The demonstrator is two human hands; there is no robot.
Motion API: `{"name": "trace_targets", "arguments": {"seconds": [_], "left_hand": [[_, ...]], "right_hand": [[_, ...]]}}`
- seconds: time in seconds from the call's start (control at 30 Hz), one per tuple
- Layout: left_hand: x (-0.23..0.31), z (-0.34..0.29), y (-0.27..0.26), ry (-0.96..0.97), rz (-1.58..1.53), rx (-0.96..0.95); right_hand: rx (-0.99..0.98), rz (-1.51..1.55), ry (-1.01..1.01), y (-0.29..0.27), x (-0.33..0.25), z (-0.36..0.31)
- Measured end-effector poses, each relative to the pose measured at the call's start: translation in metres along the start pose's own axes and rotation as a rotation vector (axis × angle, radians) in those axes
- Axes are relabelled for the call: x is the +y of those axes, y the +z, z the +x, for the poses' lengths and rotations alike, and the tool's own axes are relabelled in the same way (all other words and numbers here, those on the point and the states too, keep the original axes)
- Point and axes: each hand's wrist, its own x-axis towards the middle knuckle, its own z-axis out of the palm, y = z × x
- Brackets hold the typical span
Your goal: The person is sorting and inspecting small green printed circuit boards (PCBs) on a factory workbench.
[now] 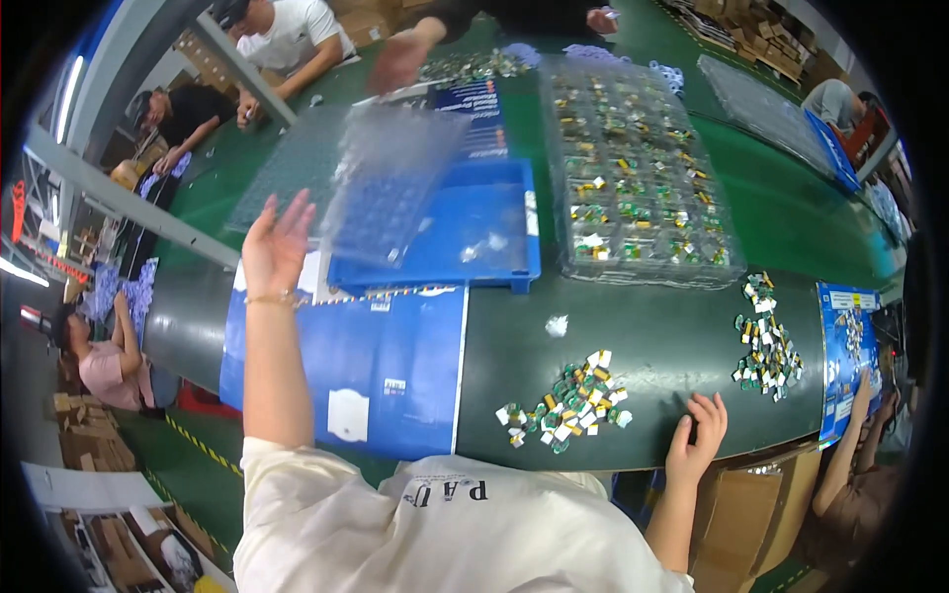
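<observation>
My left hand [278, 242] is raised over the left side of the table, its fingers spread and holding nothing. Beside it a clear plastic tray [390, 188], smeared by motion, hangs tilted above a blue plastic bin [532, 222]. A flat stack of clear trays [292, 163] lies just beyond that hand. Near the table's front edge rests my right hand [698, 435], loosely curled with fingers apart and no object in it. To its left is a loose pile of small green, white and gold electronic parts [568, 403]; a second such pile [769, 341] lies to its right.
A tall stack of clear compartment trays [643, 178] filled with similar parts stands beyond the piles. A blue printed cardboard sheet [346, 366] covers the front left. Across the table a co-worker's blurred hand [400, 59] reaches in. A grey metal frame [129, 193] crosses the left side.
</observation>
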Motion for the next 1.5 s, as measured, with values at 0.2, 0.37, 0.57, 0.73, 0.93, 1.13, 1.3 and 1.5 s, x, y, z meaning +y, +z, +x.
{"name": "trace_targets", "arguments": {"seconds": [0.2, 0.37, 0.57, 0.73, 0.93, 1.13, 1.3, 1.5], "left_hand": [[0.038, -0.112, -0.12, 0.19, -0.083, 0.189], [-0.002, -0.174, -0.169, 0.362, -0.353, 0.247], [-0.052, -0.195, -0.122, 0.053, -0.407, 0.5], [-0.065, -0.208, -0.127, -0.345, 0.0, -0.025], [-0.018, -0.182, -0.134, 0.538, 1.837, -0.168], [-0.029, -0.16, -0.166, 0.224, 2.119, -0.088], [-0.035, -0.145, -0.174, 0.3, 2.102, -0.086], [-0.06, -0.155, -0.094, 0.576, 1.844, -0.208]], "right_hand": [[0.003, 0.656, -0.282, -0.023, -0.045, 0.044], [0.119, 0.966, -0.897, -0.063, -0.134, 0.074], [0.203, 1.118, -1.223, -0.092, -0.19, 0.091], [0.105, 1.185, -1.136, -0.107, -0.198, 0.09], [-0.031, 1.173, -1.072, -0.103, -0.186, 0.08], [-0.08, 1.08, -0.986, -0.109, -0.176, 0.076], [-0.093, 1.127, -0.95, -0.105, -0.173, 0.075], [-0.112, 1.077, -0.931, -0.095, -0.165, 0.065]]}}
